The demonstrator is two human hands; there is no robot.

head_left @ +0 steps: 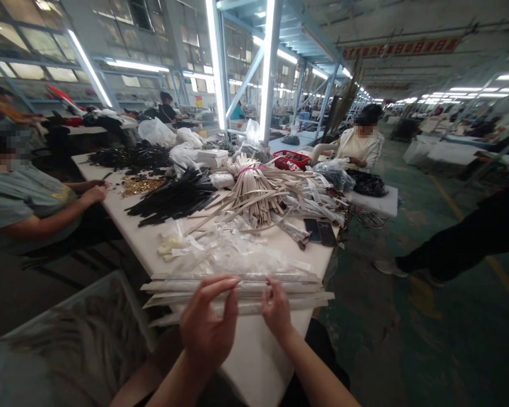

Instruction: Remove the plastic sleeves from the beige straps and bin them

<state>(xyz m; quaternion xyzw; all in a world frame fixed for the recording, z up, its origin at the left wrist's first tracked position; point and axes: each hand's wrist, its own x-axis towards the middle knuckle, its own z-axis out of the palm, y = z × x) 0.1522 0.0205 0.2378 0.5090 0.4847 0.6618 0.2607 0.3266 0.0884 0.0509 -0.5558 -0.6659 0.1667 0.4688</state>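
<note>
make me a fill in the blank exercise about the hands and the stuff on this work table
1. Both hands, the left hand and the right hand, hold a stack of bagged straps at the ____ edge of the white table.
2. The bundle of beige straps is tied with a ____ band.
3. Left of the beige bundle lies a pile of ____ straps.
4. The small basket behind the beige bundle is ____.

Missing words: near; pink; black; red
</note>
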